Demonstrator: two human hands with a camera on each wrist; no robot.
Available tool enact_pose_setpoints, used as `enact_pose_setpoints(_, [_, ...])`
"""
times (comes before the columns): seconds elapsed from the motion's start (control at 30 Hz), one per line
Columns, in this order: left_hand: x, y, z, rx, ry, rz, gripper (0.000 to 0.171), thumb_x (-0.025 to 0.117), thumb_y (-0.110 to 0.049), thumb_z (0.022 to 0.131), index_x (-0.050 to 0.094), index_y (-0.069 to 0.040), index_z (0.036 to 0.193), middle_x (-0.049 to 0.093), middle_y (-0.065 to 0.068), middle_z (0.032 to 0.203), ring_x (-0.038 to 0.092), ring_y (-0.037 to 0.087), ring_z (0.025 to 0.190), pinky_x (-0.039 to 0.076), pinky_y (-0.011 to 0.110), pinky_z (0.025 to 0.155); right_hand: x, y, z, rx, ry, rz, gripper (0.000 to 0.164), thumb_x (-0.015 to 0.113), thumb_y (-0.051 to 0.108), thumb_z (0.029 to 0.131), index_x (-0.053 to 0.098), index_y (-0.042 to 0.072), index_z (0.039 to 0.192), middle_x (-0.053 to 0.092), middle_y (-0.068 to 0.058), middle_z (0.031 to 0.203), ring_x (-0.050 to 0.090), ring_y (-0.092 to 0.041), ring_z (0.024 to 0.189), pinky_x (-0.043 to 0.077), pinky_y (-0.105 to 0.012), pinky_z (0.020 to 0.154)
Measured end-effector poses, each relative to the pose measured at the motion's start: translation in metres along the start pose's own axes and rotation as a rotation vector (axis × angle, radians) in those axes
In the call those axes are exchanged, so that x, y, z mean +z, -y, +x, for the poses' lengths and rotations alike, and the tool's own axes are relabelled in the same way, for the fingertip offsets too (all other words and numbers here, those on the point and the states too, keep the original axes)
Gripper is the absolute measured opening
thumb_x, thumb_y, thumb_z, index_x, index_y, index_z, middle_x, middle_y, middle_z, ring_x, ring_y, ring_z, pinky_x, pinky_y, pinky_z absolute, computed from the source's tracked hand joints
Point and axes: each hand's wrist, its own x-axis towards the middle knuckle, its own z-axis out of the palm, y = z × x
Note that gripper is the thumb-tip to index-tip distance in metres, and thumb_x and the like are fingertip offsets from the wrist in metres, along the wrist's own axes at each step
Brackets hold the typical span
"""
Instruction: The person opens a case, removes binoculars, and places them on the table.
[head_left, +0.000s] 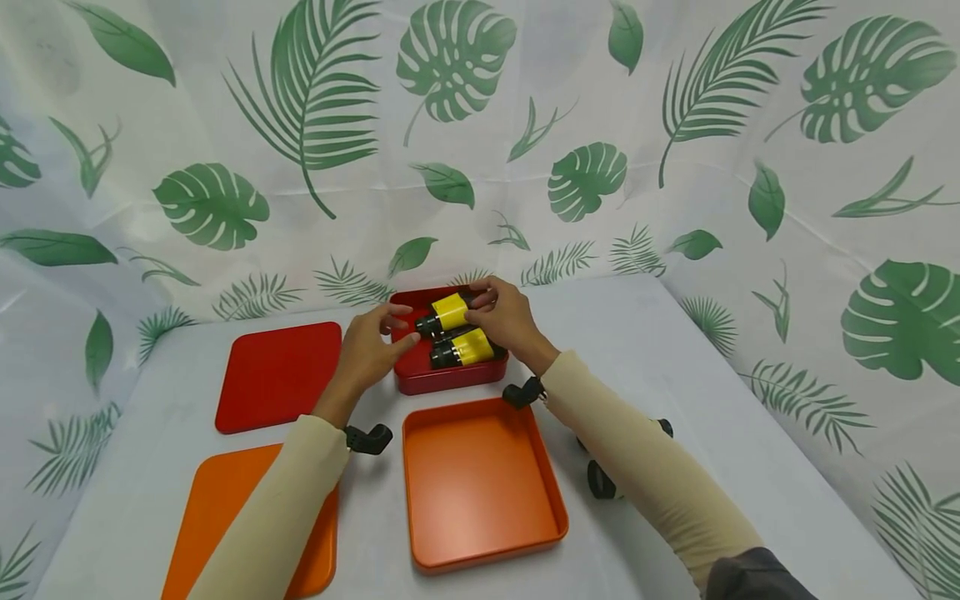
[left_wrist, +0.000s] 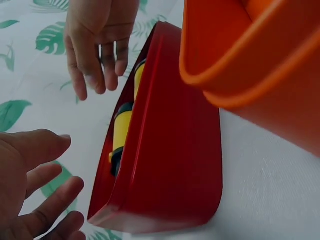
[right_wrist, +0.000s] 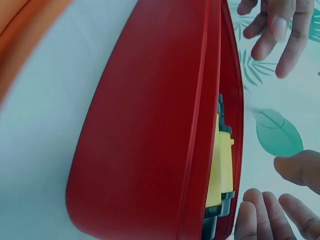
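Note:
A red box (head_left: 450,382) stands at the back of the table. Inside lie two yellow-and-black cylinders, side by side: the rear cylinder (head_left: 452,311) and the front cylinder (head_left: 474,347). Over the box's left end is my left hand (head_left: 367,346), fingers spread and holding nothing. My right hand (head_left: 510,318) hovers by the right ends of the cylinders and hides part of them. In the right wrist view its fingers (right_wrist: 265,212) are extended with the thumb apart, and nothing is held. The left wrist view shows a gap between both hands and a cylinder (left_wrist: 121,132).
An orange tray (head_left: 491,557) sits in front of the red box. To the left lie a flat red lid (head_left: 281,375) and an orange lid (head_left: 236,483), partly under my left forearm. Black-ended objects (head_left: 600,481) lie at the right, partly behind my right forearm. Leaf-patterned cloth surrounds the table.

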Motion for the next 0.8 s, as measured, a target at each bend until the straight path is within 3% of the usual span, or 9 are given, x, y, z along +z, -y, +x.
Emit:
enact_pose_setpoints(0.33, [0.011, -0.003, 0.007, -0.010, 0.031, 0.036, 0.048, 0.078, -0.026, 0.097, 0.064, -0.018, 0.142, 0.073, 0.012, 0.125, 0.054, 0.033, 0.131, 0.049, 0.056, 0.113, 0.000, -0.003, 0.001, 0.042, 0.015, -0.040, 0.046, 0.079, 0.010, 0.095, 0.064, 0.010, 0.138, 0.069, -0.012, 0.119, 0.068, -0.029, 0.107, 0.060, -0.044, 0.102])
enact_pose_setpoints(0.63, [0.013, -0.008, 0.010, -0.052, 0.078, 0.075, 0.050, 0.079, -0.027, 0.097, 0.063, -0.016, 0.143, 0.075, 0.011, 0.124, 0.058, 0.034, 0.128, 0.052, 0.053, 0.110, -0.004, 0.000, 0.000, 0.076, 0.051, -0.141, 0.043, 0.080, 0.014, 0.095, 0.065, 0.011, 0.135, 0.071, -0.010, 0.121, 0.068, -0.029, 0.112, 0.059, -0.045, 0.104])
enact_pose_setpoints(0.8, [0.013, -0.009, 0.011, -0.059, 0.075, 0.136, 0.051, 0.079, -0.028, 0.097, 0.063, -0.016, 0.144, 0.076, 0.011, 0.124, 0.057, 0.034, 0.128, 0.051, 0.052, 0.110, 0.000, 0.005, -0.001, 0.090, 0.089, -0.115, 0.042, 0.080, 0.012, 0.096, 0.065, 0.010, 0.135, 0.072, -0.011, 0.120, 0.069, -0.029, 0.111, 0.060, -0.043, 0.104])
